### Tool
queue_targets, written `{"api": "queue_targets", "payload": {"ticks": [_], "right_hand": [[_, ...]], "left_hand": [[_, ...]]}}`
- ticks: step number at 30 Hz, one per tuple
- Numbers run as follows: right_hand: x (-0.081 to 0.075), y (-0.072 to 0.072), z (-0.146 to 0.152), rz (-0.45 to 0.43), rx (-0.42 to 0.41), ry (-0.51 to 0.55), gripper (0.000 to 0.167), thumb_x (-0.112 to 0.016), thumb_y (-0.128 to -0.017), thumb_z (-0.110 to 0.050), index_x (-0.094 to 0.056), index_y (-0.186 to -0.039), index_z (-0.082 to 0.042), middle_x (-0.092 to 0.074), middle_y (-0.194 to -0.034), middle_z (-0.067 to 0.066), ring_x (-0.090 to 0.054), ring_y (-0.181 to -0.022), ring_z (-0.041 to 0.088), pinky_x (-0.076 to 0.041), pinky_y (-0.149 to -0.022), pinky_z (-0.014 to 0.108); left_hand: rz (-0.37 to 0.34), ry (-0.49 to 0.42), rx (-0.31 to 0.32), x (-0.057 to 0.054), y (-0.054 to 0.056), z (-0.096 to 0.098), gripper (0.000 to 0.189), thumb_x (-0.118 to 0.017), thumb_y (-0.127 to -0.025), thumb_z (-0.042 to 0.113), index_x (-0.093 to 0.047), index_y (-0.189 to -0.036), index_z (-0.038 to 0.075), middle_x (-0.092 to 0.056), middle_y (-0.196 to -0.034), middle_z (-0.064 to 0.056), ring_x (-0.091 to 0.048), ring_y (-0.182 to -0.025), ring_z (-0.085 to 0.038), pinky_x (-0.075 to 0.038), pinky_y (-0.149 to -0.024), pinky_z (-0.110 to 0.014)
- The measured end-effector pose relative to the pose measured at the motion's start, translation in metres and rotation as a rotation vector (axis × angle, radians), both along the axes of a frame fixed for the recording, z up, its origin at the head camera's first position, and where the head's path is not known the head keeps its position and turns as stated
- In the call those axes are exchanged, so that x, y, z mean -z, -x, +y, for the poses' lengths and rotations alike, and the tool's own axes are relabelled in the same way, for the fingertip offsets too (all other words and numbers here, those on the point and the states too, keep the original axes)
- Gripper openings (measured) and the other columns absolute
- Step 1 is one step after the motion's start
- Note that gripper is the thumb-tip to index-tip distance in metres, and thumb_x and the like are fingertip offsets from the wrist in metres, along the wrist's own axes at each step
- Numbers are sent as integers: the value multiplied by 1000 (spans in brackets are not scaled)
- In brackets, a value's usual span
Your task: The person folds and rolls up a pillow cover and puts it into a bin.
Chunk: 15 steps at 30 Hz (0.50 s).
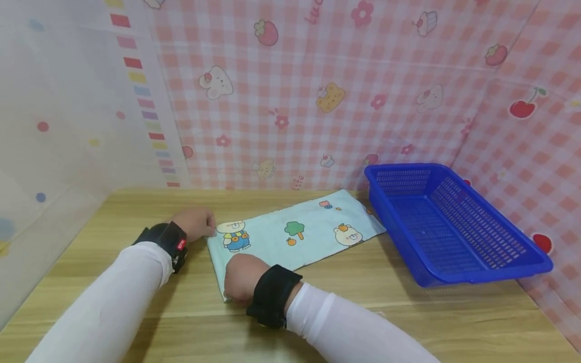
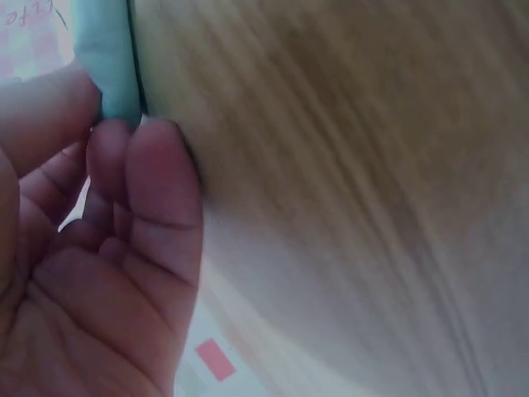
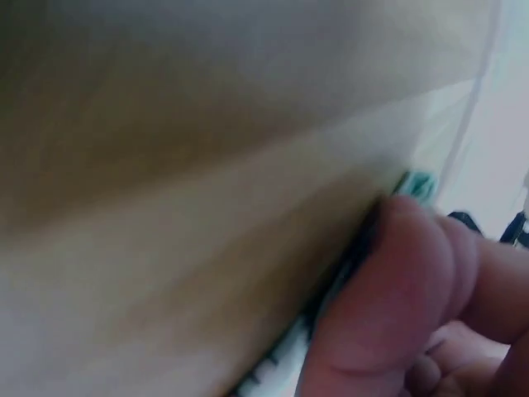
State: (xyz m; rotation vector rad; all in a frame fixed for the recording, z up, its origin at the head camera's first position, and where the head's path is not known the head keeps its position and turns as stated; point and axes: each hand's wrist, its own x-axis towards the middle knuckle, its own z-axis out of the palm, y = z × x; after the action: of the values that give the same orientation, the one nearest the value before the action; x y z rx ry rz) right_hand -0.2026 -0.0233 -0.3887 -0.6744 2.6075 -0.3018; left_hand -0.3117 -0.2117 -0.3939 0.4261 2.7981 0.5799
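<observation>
A light blue folded cloth [image 1: 268, 237] printed with cartoon bears, a tree and oranges lies slantwise on the wooden table. At its far left corner my left hand [image 1: 194, 223] pinches the edge; in the left wrist view the thumb and fingertips meet on the pale blue fold [image 2: 109, 62]. My right hand [image 1: 245, 276] grips the near left corner, its fingers curled and partly hidden in the head view. From the right wrist, a bit of the cloth [image 3: 421, 187] shows past the fingertips.
A blue plastic basket [image 1: 408, 252] with mesh sides stands at the right, close beside the cloth's right end. Behind the wooden table [image 1: 354, 297] hangs a pink checked sheet [image 1: 290, 65], with a white dotted one at the left.
</observation>
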Motion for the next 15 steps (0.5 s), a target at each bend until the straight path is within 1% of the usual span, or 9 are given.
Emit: {"api": "queue_targets", "payload": {"ticks": [2,4,7,10,11,13,15], "right_hand": [[0,-1,-1,37,-17,-5,27,-69,-99,-17,-67,-73,-9,-53,-64,-1,-50,-58,16,-37,-54,26],[1,-3,-4,47,5,27,23,-68,-99,-15,-67,-77,-9,-53,-65,-1,-49,-58,15,-37,-54,25],[2,-6,-8,47,14,39,18,-66,-99,-11,-66,-81,-10,-52,-67,-1,-47,-57,15,-36,-52,26],[1,-9,-11,30,36,30,16,-65,-99,-10,-66,-83,-10,-51,-68,-1,-48,-57,16,-37,-51,27],[1,-10,-12,24,44,26,16,-66,-98,-10,-67,-82,-9,-51,-67,-1,-48,-57,16,-37,-51,28],[1,-12,-13,27,49,19,19,-70,-96,-12,-67,-77,-10,-51,-65,-1,-48,-56,16,-37,-51,27],[1,-14,-13,40,45,13,25,-74,-93,-16,-65,-71,-11,-50,-62,-2,-49,-54,15,-37,-50,27]], "left_hand": [[34,5,-11,0,-3,1,14,-75,-95,15,-67,-85,8,-61,-78,-1,-53,-72,-18,-41,-64,-29],[62,12,-11,-1,-5,2,14,-76,-94,14,-69,-83,9,-62,-77,-1,-54,-71,-18,-42,-65,-30],[96,36,18,-2,-7,0,13,-76,-93,12,-71,-81,10,-65,-77,-1,-56,-74,-19,-45,-70,-32],[99,44,63,-3,-7,-5,8,-73,-94,6,-77,-88,11,-71,-87,-3,-62,-82,-21,-53,-79,-40],[95,43,79,-2,-7,-7,11,-71,-93,2,-79,-91,10,-74,-92,-4,-64,-86,-22,-55,-83,-43],[77,33,90,-1,-6,-11,19,-71,-91,-3,-81,-99,10,-77,-102,-7,-68,-95,-25,-56,-90,-49],[66,23,95,2,-5,-13,24,-71,-89,-6,-82,-103,11,-78,-108,-8,-69,-100,-27,-57,-93,-52]]}}
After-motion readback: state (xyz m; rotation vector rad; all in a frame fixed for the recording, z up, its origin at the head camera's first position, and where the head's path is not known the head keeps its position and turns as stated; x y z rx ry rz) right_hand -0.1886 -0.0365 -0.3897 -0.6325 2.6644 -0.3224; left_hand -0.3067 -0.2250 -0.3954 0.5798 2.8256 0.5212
